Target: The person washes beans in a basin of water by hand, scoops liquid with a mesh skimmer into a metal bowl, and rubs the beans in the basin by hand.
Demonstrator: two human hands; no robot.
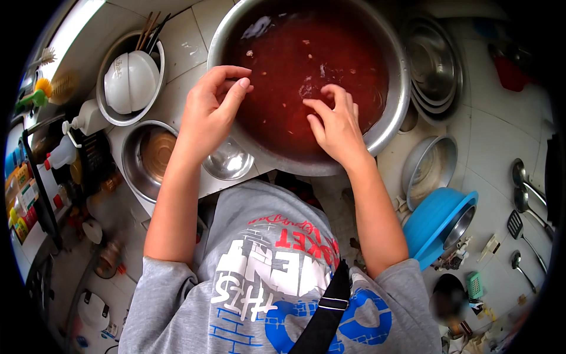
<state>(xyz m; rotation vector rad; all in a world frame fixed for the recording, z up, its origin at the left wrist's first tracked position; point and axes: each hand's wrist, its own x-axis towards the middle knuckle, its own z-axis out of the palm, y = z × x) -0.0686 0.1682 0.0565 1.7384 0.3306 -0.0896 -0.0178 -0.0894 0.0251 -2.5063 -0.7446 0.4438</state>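
A large metal basin (397, 112) holds dark red liquid (312, 59) with several small pale bits floating in it. Over the basin's left rim is my left hand (215, 109), its fingers loosely bent and the thumb apart from the index finger; I see nothing held in it. My right hand (339, 124) hovers above the liquid near the front rim, fingers curled and spread, also with nothing visible in it. Below the liquid's surface, the contents are hidden. A small shiny metal bowl (230, 159) sits beside the basin, below my left hand.
To the left are a metal bowl (131, 156) with a brown round thing inside, and another bowl (106, 112) holding white bowls and chopsticks. Stacked metal basins (433, 59), a grey basin (451, 154) and a blue basin (427, 221) are at right. Utensils (519, 227) hang on tiles.
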